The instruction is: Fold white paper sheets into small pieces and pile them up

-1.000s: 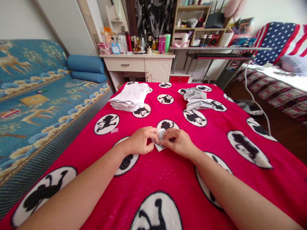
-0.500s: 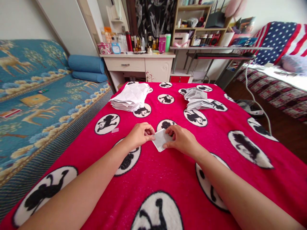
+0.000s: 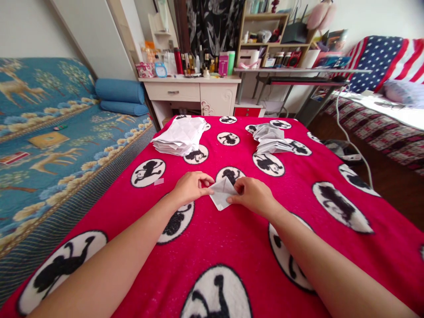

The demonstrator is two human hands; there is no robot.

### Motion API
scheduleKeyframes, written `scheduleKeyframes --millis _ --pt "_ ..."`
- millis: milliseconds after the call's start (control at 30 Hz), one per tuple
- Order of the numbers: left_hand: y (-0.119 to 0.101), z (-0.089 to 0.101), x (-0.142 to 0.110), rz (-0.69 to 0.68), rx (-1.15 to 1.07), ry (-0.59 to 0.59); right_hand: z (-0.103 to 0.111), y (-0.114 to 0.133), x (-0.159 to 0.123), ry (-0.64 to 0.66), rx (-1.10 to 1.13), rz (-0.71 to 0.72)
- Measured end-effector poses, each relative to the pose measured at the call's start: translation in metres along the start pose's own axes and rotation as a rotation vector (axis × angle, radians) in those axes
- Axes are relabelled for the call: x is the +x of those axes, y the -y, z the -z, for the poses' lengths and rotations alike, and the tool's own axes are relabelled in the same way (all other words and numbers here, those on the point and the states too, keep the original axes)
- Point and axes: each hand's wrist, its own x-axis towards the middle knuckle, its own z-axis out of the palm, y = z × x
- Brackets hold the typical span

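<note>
A small folded sheet of white paper (image 3: pixel 222 194) lies between my hands, over the middle of the red cloth (image 3: pixel 212 240). My left hand (image 3: pixel 192 186) pinches its left corner between thumb and fingertips. On the opposite side, my right hand (image 3: pixel 251 194) grips the right corner, its thumb in front and its fingers curled behind. Creases run across the paper, and its top comes to a point. Farther off to the left sits a stack of white paper sheets (image 3: pixel 181 136). A smaller pile of folded papers (image 3: pixel 272 138) stands to the right.
A tiny pale scrap (image 3: pixel 159 181) rests on the cloth left of my hands. Beyond the far edge stand a white dresser (image 3: pixel 188 90) with bottles and a desk (image 3: pixel 298 70). A blue sofa (image 3: pixel 76 132) flanks the left side; a white cable (image 3: pixel 353 145) hangs at right.
The paper's top corner now shows as a raised point with a crease down it. My right hand has shifted slightly right and down from that corner. The left hand is nearly still.
</note>
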Motion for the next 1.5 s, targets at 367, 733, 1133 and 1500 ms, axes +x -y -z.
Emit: scheduleKeyframes --millis 367,733,1133,1500 --pt "-0.003 -0.005 0.0 0.066 -0.481 0.038 -0.011 -0.001 0.006 -0.051 1.046 0.026" --pt "-0.037 -0.028 -0.018 0.149 -1.041 0.24 -0.012 0.03 -0.016 0.26 1.373 0.146" --pt "-0.049 -0.037 -0.012 0.149 -0.977 0.098 -0.008 0.025 -0.012 0.238 1.545 0.015" --pt "-0.04 -0.029 -0.015 0.264 -0.962 0.009 0.0 -0.004 0.006 0.182 1.199 -0.078"
